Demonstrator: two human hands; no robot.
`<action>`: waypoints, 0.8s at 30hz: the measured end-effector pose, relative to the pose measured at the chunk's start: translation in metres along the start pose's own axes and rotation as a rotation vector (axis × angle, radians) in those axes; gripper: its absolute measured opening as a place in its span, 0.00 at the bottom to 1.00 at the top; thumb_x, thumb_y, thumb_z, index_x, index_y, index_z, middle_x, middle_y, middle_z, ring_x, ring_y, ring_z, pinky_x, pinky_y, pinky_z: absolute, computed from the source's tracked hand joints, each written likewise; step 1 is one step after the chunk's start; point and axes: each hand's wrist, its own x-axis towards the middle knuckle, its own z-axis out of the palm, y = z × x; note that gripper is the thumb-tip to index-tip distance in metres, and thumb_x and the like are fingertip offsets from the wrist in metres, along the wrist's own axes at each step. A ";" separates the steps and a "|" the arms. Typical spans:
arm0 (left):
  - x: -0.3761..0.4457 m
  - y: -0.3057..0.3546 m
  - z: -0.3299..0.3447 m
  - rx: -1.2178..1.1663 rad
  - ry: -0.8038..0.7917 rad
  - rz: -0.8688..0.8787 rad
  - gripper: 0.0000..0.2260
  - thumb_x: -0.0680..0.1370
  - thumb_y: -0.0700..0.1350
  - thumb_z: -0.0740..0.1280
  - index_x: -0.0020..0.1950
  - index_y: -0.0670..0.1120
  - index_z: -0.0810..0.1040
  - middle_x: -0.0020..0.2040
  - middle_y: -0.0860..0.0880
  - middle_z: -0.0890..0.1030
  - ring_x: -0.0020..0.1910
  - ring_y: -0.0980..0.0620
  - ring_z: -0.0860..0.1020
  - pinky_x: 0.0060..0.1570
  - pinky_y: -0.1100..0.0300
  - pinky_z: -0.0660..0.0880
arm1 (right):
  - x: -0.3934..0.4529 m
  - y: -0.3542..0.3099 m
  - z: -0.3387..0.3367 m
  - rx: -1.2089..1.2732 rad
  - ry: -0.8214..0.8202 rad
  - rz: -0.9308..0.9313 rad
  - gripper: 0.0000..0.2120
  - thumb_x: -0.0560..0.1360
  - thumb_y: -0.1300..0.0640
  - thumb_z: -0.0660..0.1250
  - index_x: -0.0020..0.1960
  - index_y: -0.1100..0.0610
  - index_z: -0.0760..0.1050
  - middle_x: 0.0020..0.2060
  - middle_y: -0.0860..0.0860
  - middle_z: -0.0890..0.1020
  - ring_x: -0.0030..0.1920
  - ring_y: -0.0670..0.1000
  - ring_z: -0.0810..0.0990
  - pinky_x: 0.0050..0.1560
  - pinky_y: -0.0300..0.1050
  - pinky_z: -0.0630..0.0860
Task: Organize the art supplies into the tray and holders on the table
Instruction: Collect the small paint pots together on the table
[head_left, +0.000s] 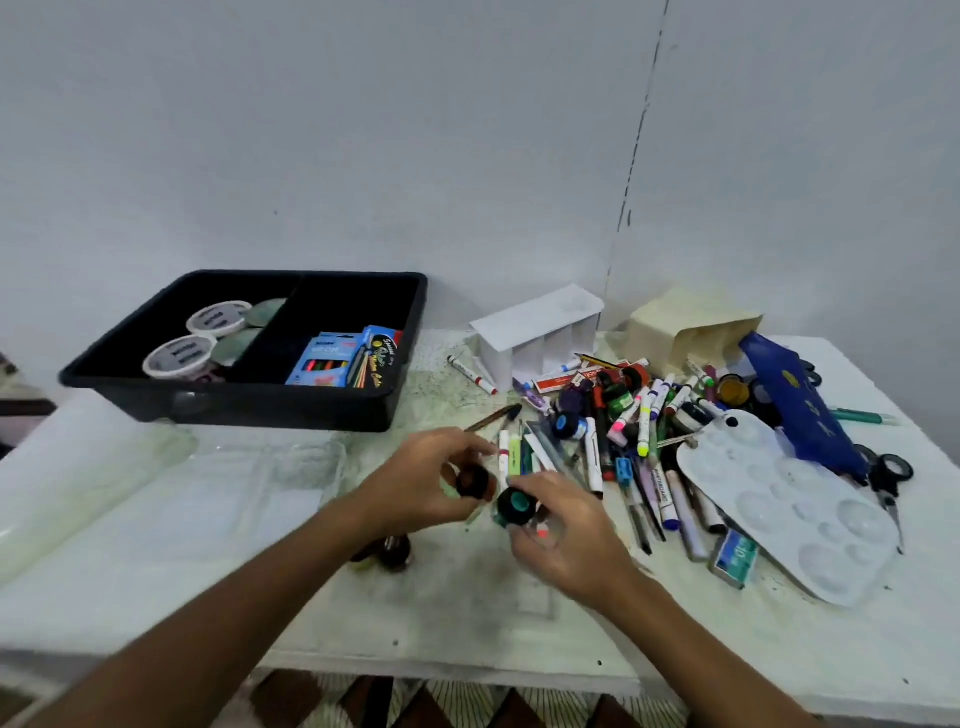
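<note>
Two bottles (517, 506) held, caps toward camera.

Counter (156, 545): pale, stained.
Black tray (249, 400), rear left, two compartments: left holds two white tubs (179, 356); right holds marker boxes (345, 361).
White holder (540, 332), rear centre, on its side.
Heap of markers (639, 415), right of centre.
White palette (789, 499) and scissors (888, 475), far right.
Left hand (431, 480) grips a dark bottle (471, 480).
Right hand (561, 525) grips a bottle with teal cap (516, 505).
Dark jars (387, 552) under the left forearm.
</note>
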 end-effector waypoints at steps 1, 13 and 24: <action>-0.013 -0.003 -0.008 -0.021 -0.013 -0.035 0.18 0.67 0.40 0.77 0.55 0.45 0.81 0.48 0.52 0.80 0.47 0.59 0.79 0.43 0.67 0.78 | 0.001 -0.004 0.007 -0.002 -0.055 -0.015 0.22 0.70 0.50 0.66 0.61 0.59 0.78 0.50 0.50 0.81 0.50 0.45 0.78 0.50 0.39 0.76; -0.062 -0.015 -0.011 0.204 -0.160 0.073 0.13 0.69 0.46 0.72 0.51 0.44 0.85 0.47 0.49 0.84 0.46 0.53 0.79 0.47 0.65 0.74 | 0.009 -0.004 0.032 -0.235 -0.328 -0.172 0.20 0.72 0.50 0.68 0.63 0.55 0.78 0.54 0.49 0.77 0.55 0.48 0.73 0.57 0.46 0.73; -0.065 -0.022 -0.005 0.309 -0.143 0.180 0.12 0.71 0.44 0.75 0.52 0.43 0.84 0.46 0.47 0.79 0.47 0.49 0.77 0.43 0.55 0.77 | 0.010 -0.005 0.036 -0.239 -0.327 -0.098 0.15 0.71 0.52 0.73 0.57 0.52 0.77 0.52 0.45 0.78 0.54 0.46 0.76 0.54 0.44 0.75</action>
